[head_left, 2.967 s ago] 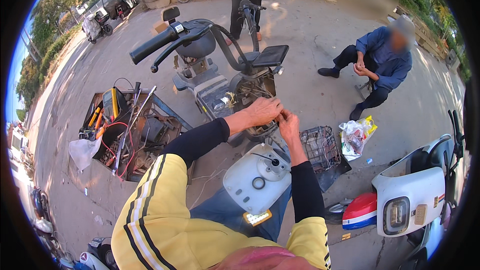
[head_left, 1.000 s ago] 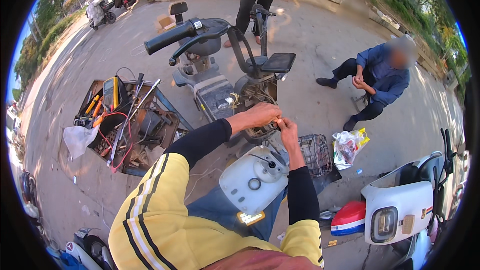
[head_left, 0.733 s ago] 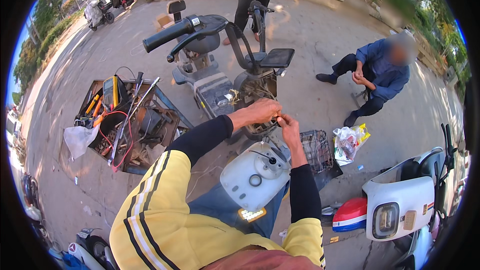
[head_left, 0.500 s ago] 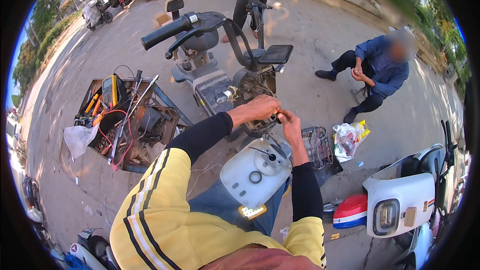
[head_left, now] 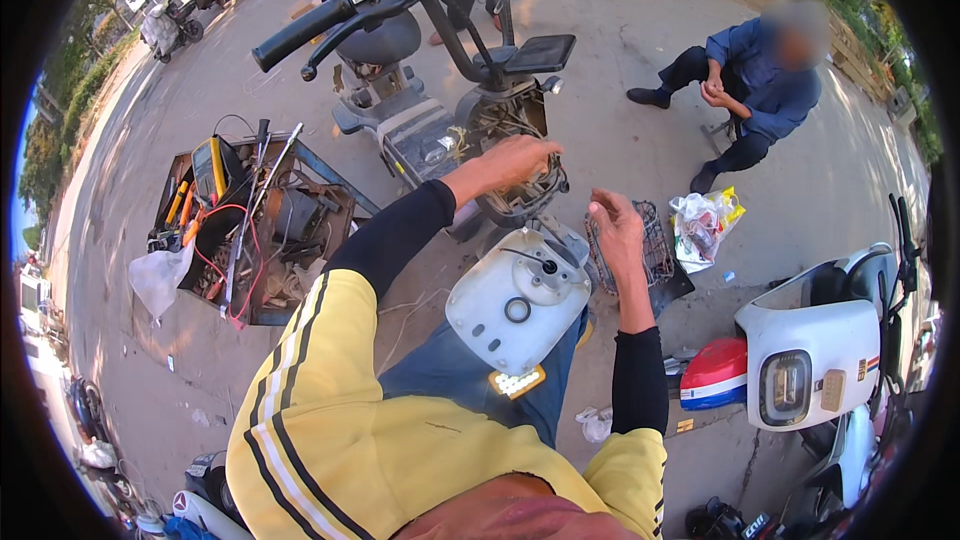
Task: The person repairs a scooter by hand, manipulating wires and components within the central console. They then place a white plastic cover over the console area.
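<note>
My left hand [head_left: 520, 160] is at the open front of an electric scooter [head_left: 415, 135], over its exposed wiring [head_left: 512, 112]. Its fingers are curled together, and what they hold, if anything, is hidden. Apart from the scooter, my right hand [head_left: 622, 232] hovers with loosely bent fingers spread and nothing visible in them. Below both hands, a white plastic panel [head_left: 480, 315] with a round fitting and a black ring leans over my knees. A short black cable runs across the fitting.
At left stands a toolbox [head_left: 365, 195] with a yellow multimeter [head_left: 208, 172]. A wire basket [head_left: 652, 245] and a plastic bag [head_left: 697, 230] lie right of my right hand. Beyond sits a person in blue [head_left: 765, 90]. A white scooter [head_left: 810, 370] stands at lower right.
My hands, together at the scooter's front before, are now apart. The right hand has drawn back to the right and its fingers have opened; the left stays by the wiring. The view has shifted slightly.
</note>
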A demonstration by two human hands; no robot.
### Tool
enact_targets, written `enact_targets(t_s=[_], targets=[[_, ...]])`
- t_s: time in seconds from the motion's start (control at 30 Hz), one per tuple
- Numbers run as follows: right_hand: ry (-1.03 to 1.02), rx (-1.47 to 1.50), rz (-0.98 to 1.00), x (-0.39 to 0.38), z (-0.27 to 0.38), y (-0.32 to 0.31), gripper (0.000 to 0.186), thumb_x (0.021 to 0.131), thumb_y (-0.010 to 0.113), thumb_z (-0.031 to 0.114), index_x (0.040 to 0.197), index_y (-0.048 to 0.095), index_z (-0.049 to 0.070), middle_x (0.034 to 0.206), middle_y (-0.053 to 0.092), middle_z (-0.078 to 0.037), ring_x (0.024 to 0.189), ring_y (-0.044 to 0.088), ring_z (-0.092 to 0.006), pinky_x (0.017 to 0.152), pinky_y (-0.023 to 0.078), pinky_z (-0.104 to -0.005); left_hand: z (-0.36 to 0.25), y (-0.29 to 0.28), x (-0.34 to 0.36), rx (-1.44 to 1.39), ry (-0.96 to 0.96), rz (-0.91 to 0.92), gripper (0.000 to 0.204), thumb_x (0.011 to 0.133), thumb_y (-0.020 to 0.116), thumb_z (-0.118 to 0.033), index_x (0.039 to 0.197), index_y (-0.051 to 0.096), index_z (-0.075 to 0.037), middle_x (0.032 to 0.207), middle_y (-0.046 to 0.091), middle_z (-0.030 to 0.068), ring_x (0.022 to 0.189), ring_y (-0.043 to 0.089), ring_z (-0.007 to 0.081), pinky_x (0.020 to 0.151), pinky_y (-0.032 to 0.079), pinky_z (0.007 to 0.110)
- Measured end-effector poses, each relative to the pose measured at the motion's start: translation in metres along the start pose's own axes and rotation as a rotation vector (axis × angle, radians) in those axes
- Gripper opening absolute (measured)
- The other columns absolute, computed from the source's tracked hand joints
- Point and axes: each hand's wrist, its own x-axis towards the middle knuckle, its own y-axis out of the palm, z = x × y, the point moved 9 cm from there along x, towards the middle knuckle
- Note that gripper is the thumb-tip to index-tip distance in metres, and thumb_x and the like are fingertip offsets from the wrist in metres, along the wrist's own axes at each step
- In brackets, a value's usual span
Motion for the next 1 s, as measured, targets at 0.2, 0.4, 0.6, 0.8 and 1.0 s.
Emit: enact_targets(t_s=[0.2,0.4,0.6,0.8,1.0], targets=[[-0.145,-0.193,0.015,-0.087,0.076,-0.027,0.027,0.092,0.077,0.003,0.12,0.075,0.003,0.108,0.073,-0.012,0.095,0.073,-0.0312,0.083,0.058,-0.0406,-0.005,-0.02,-0.025,0.092,0.026,-0.17,0.045,0.098,0.07,-0.013,0.141,0.061,-0.008,0.13,0.067,0.0193,0.12,0.066,0.0425,0.1,0.054,0.05],[-0.471,-0.606,0.221,-0.175,0.104,0.046,0.021,0.083,0.075,0.006,0.104,0.076,0.008,0.102,0.068,-0.006,0.096,0.065,-0.0237,0.083,0.048,-0.0395,-0.052,-0.058,-0.061,0.035,0.095,-0.423,0.02,0.102,0.069,-0.011,0.12,0.072,-0.006,0.11,0.069,0.0098,0.096,0.069,0.0333,0.083,0.056,0.041],[-0.461,-1.012,0.323,-0.203,0.057,0.118,0.012,0.078,0.071,0.01,0.087,0.078,0.006,0.098,0.065,-0.006,0.096,0.061,-0.0239,0.087,0.044,-0.0424,-0.087,-0.056,-0.102,-0.179,0.026,-0.399,0.017,0.101,0.069,-0.003,0.118,0.073,-0.002,0.103,0.067,0.0092,0.087,0.068,0.0242,0.077,0.053,0.032],[-0.204,-0.478,0.295,-0.185,0.058,0.09,0.015,0.087,0.077,0.009,0.098,0.076,-0.001,0.11,0.069,-0.008,0.097,0.067,-0.0244,0.085,0.051,-0.0408,-0.091,-0.051,-0.148,-0.494,-0.129,-0.438,0.016,0.103,0.069,-0.001,0.119,0.075,0.0,0.104,0.067,0.0017,0.086,0.061,0.0095,0.078,0.05,0.025],[0.276,0.456,-0.056,-0.172,0.053,0.045,0.021,0.098,0.079,0.007,0.114,0.073,-0.006,0.119,0.07,-0.006,0.094,0.068,-0.013,0.086,0.055,-0.0285,-0.109,-0.007,-0.186,-0.694,-0.275,-0.301,0.02,0.101,0.075,-0.007,0.12,0.077,-0.001,0.105,0.066,0.0003,0.085,0.059,0.0081,0.077,0.049,0.024]])
